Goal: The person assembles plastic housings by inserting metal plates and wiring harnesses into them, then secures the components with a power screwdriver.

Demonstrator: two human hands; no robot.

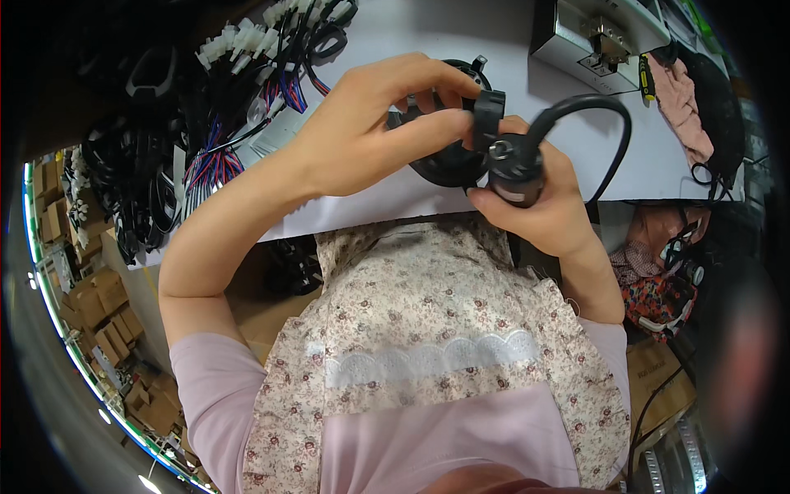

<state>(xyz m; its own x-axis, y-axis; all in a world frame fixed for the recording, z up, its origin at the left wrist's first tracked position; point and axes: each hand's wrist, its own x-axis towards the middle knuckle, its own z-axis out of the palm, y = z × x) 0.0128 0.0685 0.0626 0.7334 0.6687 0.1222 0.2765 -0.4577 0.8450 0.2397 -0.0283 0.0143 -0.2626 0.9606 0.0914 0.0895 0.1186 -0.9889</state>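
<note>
1. Gripping a black cylinder [517, 169], the right hand [550, 216] wraps round it from below, fingers curled shut on its body, just above the table [461, 33] edge.
2. A black cable [607, 123] leaves the cylinder's top, arches up and right, then drops toward the table edge.
3. The left hand [362, 136] reaches across from the left; its thumb and fingers pinch a black clip [488, 115] that sits against the cylinder's upper end.
4. Both hands are together, nearly touching, with the cylinder and clip between them.
5. Behind the hands a round black part [444, 160] lies on the table, partly hidden by the fingers.
6. At the upper left a heap of wire harnesses [239, 90] with white plugs covers the table.
7. A grey metal box [588, 37] stands at the upper right, with pink cloth [679, 103] beside it.
8. A floral apron [428, 329] fills the lower middle, close below the hands.
9. Cardboard boxes [103, 305] are stacked on the floor at far left.
</note>
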